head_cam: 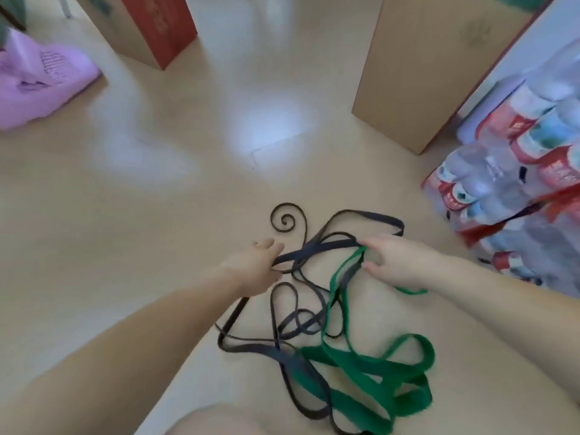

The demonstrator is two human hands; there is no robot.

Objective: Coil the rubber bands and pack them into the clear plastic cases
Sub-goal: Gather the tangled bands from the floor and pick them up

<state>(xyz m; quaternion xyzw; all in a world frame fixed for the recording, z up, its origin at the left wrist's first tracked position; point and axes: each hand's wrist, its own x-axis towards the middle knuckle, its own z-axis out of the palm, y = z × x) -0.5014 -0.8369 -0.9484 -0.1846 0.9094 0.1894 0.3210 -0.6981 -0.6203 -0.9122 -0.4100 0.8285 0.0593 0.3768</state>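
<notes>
Two hands work a tangle of rubber bands point(277, 353) lying just below a small spiral coil point(287, 221). The left hand point(257, 262), below-left of the coil, curls its fingers round a dark grey band point(317, 248), and the right hand point(395, 262), lower right of it, pinches a green band point(343, 266) between thumb and fingers. Dark and green loops cross repeatedly, so pulling the hands apart would likely cinch a knot or drag the coil open.
</notes>
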